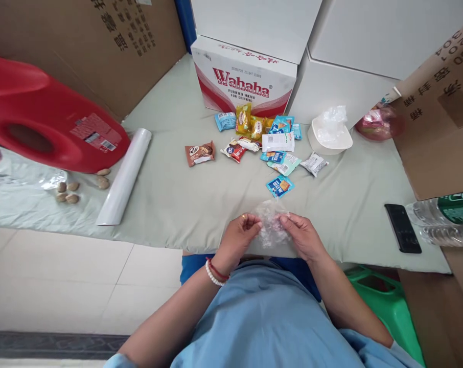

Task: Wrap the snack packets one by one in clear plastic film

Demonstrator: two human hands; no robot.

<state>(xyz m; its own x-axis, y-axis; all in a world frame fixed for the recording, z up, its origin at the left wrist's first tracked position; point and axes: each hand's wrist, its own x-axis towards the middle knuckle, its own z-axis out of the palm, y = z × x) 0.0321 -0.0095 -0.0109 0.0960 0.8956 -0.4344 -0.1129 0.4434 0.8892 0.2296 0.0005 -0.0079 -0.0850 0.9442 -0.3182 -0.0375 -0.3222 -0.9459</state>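
Observation:
A crinkled clear plastic bag (272, 227) is stretched between my hands at the front edge of the table. My left hand (239, 235) pinches its left side with thumb and fingers. On the opposite side, my right hand (301, 235) grips the plastic the same way. Just beyond the bag lies a blue snack packet (280, 186). Farther back are several more wrapped snacks, among them a brown packet (200, 154), a yellow packet (243, 119), a white packet (278, 142) and a grey-white packet (315, 164).
A white bowl (333, 145) with clear plastic in it stands behind, right of the snacks. The Wahaha carton (247, 76) backs them. To the left are a white roll (126, 176), a red jug (51, 117) and several nuts (72, 198). A phone (402, 228) and bottles (446, 209) lie right.

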